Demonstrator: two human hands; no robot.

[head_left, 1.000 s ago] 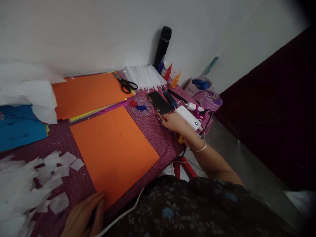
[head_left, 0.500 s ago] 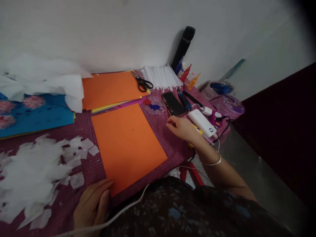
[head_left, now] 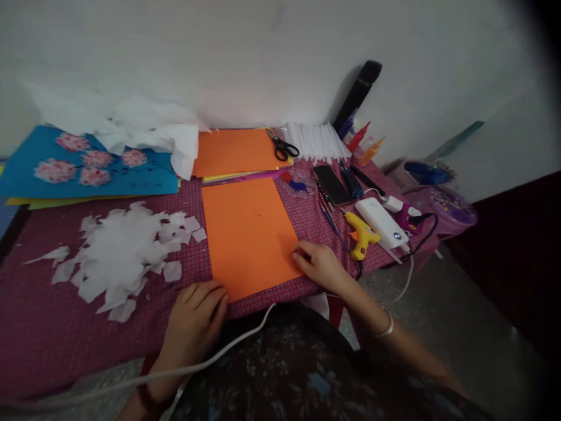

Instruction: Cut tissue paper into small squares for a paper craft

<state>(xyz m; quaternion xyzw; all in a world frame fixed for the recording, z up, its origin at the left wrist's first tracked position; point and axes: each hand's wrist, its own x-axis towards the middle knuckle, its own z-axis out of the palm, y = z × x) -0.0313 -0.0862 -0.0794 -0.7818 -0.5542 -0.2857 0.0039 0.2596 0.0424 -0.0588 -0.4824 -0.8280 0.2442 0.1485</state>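
Note:
A plain orange sheet of paper (head_left: 252,234) lies flat on the checked tablecloth in front of me. At its near left corner, my left hand (head_left: 195,318) is closed on the edge, fingers together and thumb alongside. My right hand (head_left: 324,266) has curled fingers at the sheet's right edge, near the front corner; its fingertips touch the paper, and their undersides are hidden. Left of the sheet spreads a pile of torn white paper pieces (head_left: 118,251). A yellow glue gun (head_left: 362,234) lies just beyond my right hand.
Black-handled scissors (head_left: 284,147) lie on stacked orange paper (head_left: 239,153). Blue paper with pink blossoms (head_left: 149,180) is at left. A phone (head_left: 333,184), white power bank (head_left: 381,222), white sticks (head_left: 315,140) and glue bottles (head_left: 372,150) sit at right. A white cable (head_left: 228,349) crosses my lap.
My right hand has moved from the tablecloth near the phone to the orange sheet's right edge, uncovering the glue gun. My left hand stays at the near left corner. The view has shifted left.

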